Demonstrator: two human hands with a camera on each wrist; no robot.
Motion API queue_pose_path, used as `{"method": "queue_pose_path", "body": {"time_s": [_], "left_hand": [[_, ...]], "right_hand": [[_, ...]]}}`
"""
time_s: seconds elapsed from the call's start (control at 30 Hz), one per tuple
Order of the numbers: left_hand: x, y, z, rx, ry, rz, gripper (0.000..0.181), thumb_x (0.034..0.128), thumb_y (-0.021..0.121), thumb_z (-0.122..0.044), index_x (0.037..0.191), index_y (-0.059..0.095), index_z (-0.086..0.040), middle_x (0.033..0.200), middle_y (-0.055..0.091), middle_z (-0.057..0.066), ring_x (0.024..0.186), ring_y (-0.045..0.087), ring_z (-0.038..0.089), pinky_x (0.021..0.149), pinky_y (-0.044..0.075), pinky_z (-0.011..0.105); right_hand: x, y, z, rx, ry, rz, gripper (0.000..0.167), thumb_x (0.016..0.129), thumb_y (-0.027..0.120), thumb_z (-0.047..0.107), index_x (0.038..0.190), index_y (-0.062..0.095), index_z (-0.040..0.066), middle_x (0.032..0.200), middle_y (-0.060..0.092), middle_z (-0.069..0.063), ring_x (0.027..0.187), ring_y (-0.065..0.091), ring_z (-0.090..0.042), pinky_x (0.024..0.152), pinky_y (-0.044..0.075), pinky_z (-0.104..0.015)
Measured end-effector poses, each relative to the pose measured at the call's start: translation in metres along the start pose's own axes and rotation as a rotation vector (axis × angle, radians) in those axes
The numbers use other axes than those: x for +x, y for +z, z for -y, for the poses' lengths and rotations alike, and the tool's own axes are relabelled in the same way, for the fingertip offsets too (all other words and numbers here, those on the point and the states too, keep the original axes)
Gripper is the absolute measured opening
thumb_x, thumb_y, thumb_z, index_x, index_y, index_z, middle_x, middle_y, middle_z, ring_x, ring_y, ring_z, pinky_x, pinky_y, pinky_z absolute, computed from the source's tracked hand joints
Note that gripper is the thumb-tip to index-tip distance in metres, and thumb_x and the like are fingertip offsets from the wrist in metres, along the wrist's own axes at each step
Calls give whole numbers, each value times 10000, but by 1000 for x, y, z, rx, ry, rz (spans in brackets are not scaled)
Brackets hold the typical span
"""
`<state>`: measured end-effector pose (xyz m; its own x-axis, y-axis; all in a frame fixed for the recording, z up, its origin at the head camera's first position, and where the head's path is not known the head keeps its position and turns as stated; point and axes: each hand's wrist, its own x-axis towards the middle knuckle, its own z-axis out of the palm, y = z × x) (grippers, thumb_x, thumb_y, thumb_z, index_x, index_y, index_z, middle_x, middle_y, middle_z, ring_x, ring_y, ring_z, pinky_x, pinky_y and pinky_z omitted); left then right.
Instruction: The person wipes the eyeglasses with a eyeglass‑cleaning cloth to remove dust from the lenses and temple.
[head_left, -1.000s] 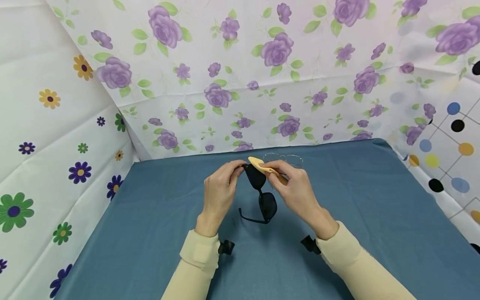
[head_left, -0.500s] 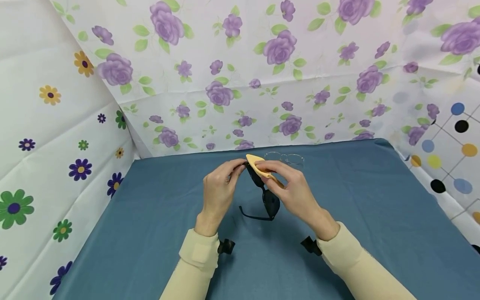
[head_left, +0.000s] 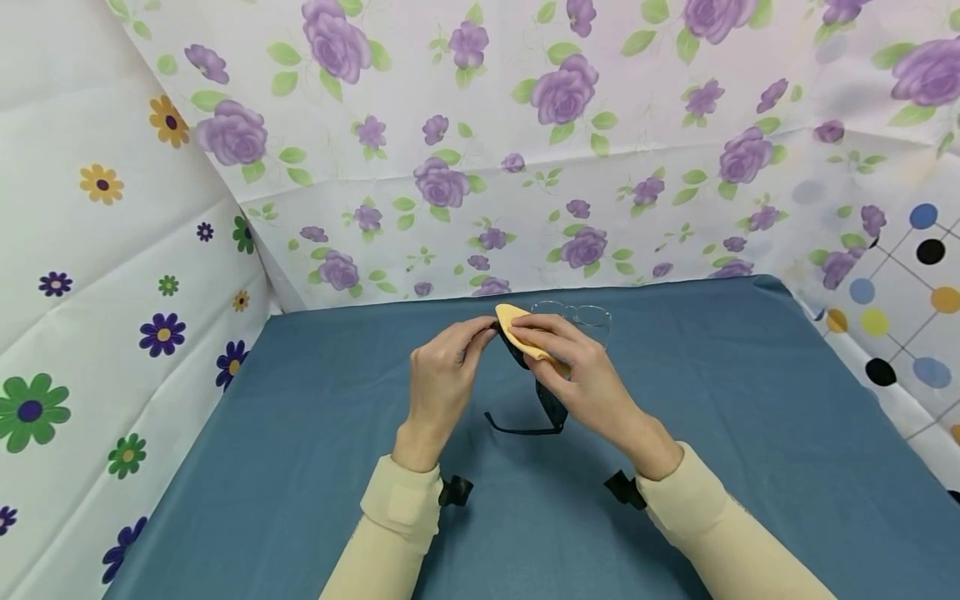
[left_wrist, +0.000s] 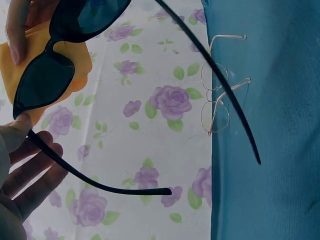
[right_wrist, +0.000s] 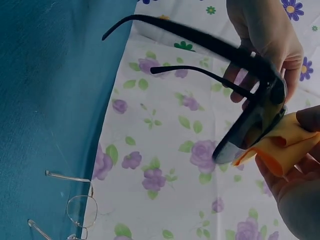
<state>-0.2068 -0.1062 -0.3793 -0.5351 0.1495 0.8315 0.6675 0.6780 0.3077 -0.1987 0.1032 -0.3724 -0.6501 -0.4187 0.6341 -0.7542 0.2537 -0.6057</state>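
Black sunglasses point(left_wrist: 44, 81) are in the air, their temples unfolded. My left hand point(head_left: 441, 379) pinches them at one end, near the hinge, between thumb and fingers point(left_wrist: 37, 172). A folded yellow cloth point(head_left: 517, 332) is pinched in my right hand point(head_left: 592, 387) and lies against the lens nearer my left hand. In the right wrist view the cloth point(right_wrist: 282, 145) touches the front of the sunglasses point(right_wrist: 255, 120). From the head view, cloth and right fingers hide much of the lenses.
Thin wire-framed glasses point(head_left: 592, 316) rest near the back edge of the blue-covered table point(head_left: 322, 433), behind my right hand. Patterned white sheets point(head_left: 420, 150) rise behind the table and at both sides.
The sunglasses have turned, their lower lens swinging to the right and partly behind my right hand. The cloth now covers more of the upper lens; both hands keep their hold.
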Motion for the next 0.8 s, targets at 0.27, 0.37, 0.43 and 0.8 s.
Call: {"method": "queue_pose_path", "body": {"time_s": [0.27, 0.37, 0.43, 0.8], "left_hand": [[-1, 1, 1, 33, 61, -4, 154, 991, 725, -99, 1109, 784, -21, 919, 774, 103, 701, 728, 188, 567, 585, 307], [-1, 1, 0, 46, 71, -1, 156, 994, 726, -90, 1120, 780, -16, 918, 770, 103, 701, 719, 172, 568, 583, 295], [-1, 1, 0, 53, 66, -4, 153, 997, 723, -88, 1119, 777, -13, 915, 765, 106, 697, 712, 168, 566, 580, 291], [-2, -1, 2, 13, -36, -25, 150, 1025, 677, -73, 1119, 762, 7, 995, 773, 151, 774, 760, 219, 651, 632, 316]], "right_hand": [[0, 0, 1, 18, 24, 16, 387, 1012, 628, -59, 1392, 652, 12, 1458, 563, -101, 1321, 577, -294, 928, 598, -351], [0, 0, 1, 16, 22, 16, 388, 1013, 624, -63, 1393, 650, 9, 1458, 562, -103, 1319, 579, -294, 929, 598, -349], [0, 0, 2, -4, 9, 19, 387, 1011, 625, -64, 1390, 653, 11, 1455, 564, -104, 1325, 574, -297, 930, 595, -353], [-1, -5, 4, -42, -46, 87, 368, 994, 632, -74, 1337, 699, 40, 1413, 603, -92, 1323, 573, -290, 932, 569, -383]]}}
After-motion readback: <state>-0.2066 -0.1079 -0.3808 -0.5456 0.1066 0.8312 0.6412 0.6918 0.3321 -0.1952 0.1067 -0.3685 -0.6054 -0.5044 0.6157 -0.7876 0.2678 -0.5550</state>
